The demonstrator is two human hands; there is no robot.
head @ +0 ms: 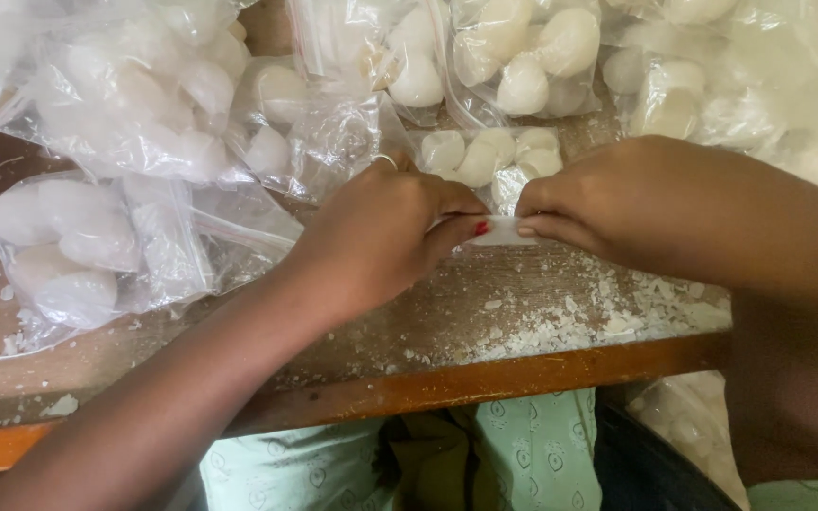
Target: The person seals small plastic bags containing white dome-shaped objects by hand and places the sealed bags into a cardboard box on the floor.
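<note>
My left hand (385, 232) and my right hand (617, 203) meet above the wooden table (447, 383). Between their fingertips they pinch the top edge of a small clear plastic bag (502, 230), the left thumb and the right fingers pressing on its strip. The bag holds several white rounded pieces (485, 156) that show just behind my hands. Most of the bag's lower part is hidden by my fingers.
Many clear bags of white rounded pieces (106, 104) are piled across the back and left of the table. White chips and crumbs (598, 317) litter the wood near the front edge. Below the edge I see green patterned cloth (523, 454) on my lap.
</note>
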